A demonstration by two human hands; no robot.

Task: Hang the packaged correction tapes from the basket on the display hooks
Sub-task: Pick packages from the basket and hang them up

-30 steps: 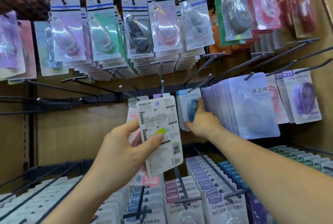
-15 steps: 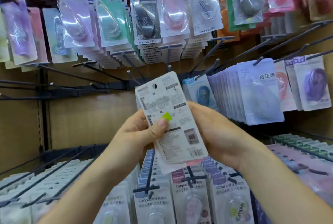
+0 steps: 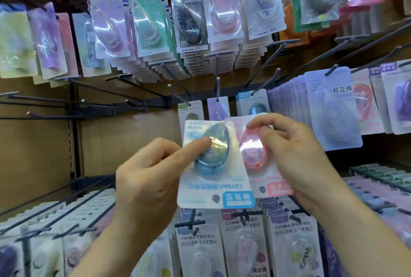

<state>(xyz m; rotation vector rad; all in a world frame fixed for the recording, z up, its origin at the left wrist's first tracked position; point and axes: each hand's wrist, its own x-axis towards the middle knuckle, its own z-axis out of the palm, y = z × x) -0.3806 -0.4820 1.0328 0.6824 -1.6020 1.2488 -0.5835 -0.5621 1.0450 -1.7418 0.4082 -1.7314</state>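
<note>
Hanging pending: blue pack (image 3: 220, 165) gripped by L hand (image 3: 146, 178), pink pack (image 3: 253, 154) pinched by R hand (image 3: 295, 154). Both held below hooks (image 3: 218, 87).

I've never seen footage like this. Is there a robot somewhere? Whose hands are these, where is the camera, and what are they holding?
There is no robot here. A person works with bare hands, and one wide-angle camera worn on their head looks forward and down, so you see roughly what they see. The left hand pinches a blue correction tape packet. The right hand grips a pink packet that sits beside it and partly behind it. Both packets are upside down, with their hang holes at the bottom. Ahead is a shop display wall of black metal hooks, most of them loaded with similar packets. Some bare hooks stick out on the left. No basket shows in this picture.
</note>
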